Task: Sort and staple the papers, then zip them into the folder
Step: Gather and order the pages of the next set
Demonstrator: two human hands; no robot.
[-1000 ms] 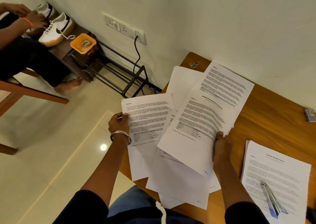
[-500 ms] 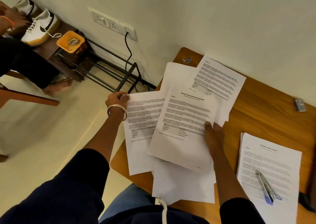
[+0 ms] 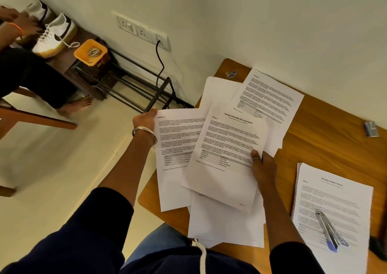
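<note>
Sorting looks only partly done. One pile (image 3: 333, 206) lies squared at the right of the bench (image 3: 326, 131) with the stapler (image 3: 327, 229) resting on top; whether that pile is stapled cannot be told. The other papers are fanned loose across the bench's left end, some overhanging the edge, so grouping, stapling and zipping are judged still to come; no folder can be made out. The left hand (image 3: 144, 120) reaches out past the bench edge, fingers curled round the top left corner of the "Section 2" sheet (image 3: 178, 139). The right hand (image 3: 262, 166) pinches the right edge of the title sheet (image 3: 226, 148), thumb on top, holding it above the spread.
</note>
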